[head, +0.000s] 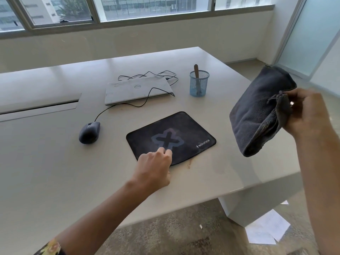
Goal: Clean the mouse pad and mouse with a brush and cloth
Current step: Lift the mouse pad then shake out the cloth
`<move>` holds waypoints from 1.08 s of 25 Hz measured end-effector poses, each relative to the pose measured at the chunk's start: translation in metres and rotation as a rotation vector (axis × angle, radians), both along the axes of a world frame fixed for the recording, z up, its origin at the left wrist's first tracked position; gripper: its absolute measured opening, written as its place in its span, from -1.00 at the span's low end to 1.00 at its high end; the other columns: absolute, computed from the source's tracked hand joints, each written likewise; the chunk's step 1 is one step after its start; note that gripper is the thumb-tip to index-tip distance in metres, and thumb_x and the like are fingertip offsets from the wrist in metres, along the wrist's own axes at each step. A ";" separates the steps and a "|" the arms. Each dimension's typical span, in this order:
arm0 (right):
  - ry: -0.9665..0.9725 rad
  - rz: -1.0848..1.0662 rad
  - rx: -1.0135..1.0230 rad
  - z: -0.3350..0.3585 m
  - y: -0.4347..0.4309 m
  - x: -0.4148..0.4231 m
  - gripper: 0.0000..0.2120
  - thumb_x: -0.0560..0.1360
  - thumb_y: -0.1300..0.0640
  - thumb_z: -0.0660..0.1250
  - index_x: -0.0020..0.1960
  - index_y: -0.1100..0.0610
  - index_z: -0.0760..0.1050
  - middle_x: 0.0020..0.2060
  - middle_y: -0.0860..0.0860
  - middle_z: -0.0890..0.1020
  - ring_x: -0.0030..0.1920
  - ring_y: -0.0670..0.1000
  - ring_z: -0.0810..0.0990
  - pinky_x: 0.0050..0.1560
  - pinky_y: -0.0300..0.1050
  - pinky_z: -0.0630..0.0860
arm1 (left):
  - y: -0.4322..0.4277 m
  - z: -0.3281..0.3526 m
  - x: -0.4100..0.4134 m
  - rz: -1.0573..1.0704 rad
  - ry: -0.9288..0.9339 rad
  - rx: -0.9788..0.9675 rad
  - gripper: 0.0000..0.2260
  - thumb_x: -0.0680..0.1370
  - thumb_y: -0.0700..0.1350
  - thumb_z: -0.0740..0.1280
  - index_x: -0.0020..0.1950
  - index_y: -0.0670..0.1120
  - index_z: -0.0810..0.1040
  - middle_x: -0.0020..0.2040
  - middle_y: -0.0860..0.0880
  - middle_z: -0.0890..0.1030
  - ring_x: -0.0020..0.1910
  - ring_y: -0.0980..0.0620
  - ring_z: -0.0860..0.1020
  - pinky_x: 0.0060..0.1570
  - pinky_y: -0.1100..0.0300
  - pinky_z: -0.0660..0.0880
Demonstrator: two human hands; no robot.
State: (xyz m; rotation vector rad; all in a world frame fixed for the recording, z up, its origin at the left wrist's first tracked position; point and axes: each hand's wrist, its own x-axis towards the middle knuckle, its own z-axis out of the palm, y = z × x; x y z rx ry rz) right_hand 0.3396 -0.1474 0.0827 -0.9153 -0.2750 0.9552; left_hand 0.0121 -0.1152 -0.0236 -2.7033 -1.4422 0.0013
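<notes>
A black mouse pad (185,129) with a cross print lies flat near the table's front edge. My left hand (155,166) rests on its near left corner, fingertips pressed on the pad and holding nothing. To the right, above the table's edge, my right hand (305,115) holds up a folded dark grey cloth (257,111) in the air, clear of the pad. A dark wired mouse (89,132) sits on the table left of the pad. The brush (196,72) stands handle-up in a blue mesh cup (199,85) behind the pad.
A closed white laptop (136,91) lies at the back with a black cable (147,74) looped around it. A cable slot (36,107) is cut in the white table (55,162) at left. Loose papers (266,230) lie on the floor to the right.
</notes>
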 end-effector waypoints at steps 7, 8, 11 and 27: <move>-0.021 0.021 -0.035 -0.005 0.001 0.011 -0.82 0.48 0.28 0.22 -0.27 0.14 0.50 -0.47 -0.05 0.56 -0.42 -0.14 0.59 -0.28 -0.36 0.54 | 0.009 -0.016 -0.012 0.105 -0.089 0.158 -0.75 0.56 -0.15 0.22 0.15 0.07 0.59 -0.02 0.07 0.67 -0.12 -0.02 0.65 -0.24 0.18 0.51; -0.022 0.028 -0.030 -0.004 0.002 0.012 -0.82 0.49 0.27 0.22 -0.27 0.14 0.50 -0.47 -0.05 0.57 -0.41 -0.14 0.59 -0.27 -0.35 0.54 | 0.011 -0.014 -0.013 0.110 -0.130 0.163 -0.74 0.56 -0.15 0.24 0.17 0.08 0.60 -0.03 0.05 0.69 -0.12 -0.04 0.65 -0.22 0.15 0.53; -0.041 0.054 -0.011 -0.003 0.005 0.018 -0.82 0.48 0.26 0.24 -0.27 0.14 0.51 -0.44 -0.04 0.59 -0.36 -0.11 0.61 -0.25 -0.31 0.57 | 0.027 0.005 -0.014 0.126 -0.251 0.200 -0.79 0.57 -0.12 0.29 0.14 0.06 0.63 -0.10 -0.05 0.70 -0.14 -0.15 0.65 -0.21 0.08 0.54; -0.989 0.160 -0.180 -0.039 0.071 -0.016 -0.72 0.45 0.27 0.24 -0.05 0.00 0.67 -0.40 0.03 0.62 -0.45 -0.03 0.59 -0.35 -0.22 0.56 | 0.198 0.183 -0.004 0.298 -0.272 0.533 -0.83 0.48 -0.23 0.30 -0.01 -0.26 0.62 -0.06 -0.36 0.58 -0.01 -0.41 0.54 -0.04 -0.12 0.48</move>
